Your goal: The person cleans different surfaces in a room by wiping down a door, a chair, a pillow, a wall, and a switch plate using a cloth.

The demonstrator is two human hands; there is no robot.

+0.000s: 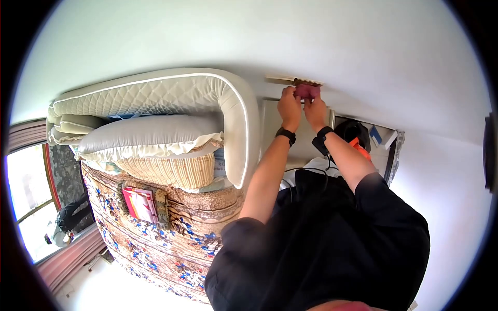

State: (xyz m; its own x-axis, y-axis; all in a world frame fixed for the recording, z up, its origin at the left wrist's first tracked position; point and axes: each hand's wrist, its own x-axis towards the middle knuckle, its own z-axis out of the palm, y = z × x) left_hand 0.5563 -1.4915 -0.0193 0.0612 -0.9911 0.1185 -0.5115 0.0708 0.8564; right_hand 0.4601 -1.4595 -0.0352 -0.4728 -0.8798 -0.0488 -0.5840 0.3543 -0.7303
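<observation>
Grip: left hand [289, 108] and right hand [315, 111] pinching pink cloth [308, 92], apparently for two-sided control.
Ledge [279, 80]: just beside cloth; contact unclear.

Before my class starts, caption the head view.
Left hand and right hand hold a pink item near the wall, beside a bed.

Pink cloth [307, 92] around 1 o'clock hides some of the right hand's [315, 110] fingertips, and its folds are too tiny to read. Dark thing [488, 153] at 3 o'clock is chopped by the edge, no clue what. Black shirt [332, 243] gets cut off at 6, and blocks part of the bed [150, 243] toward 7.
</observation>
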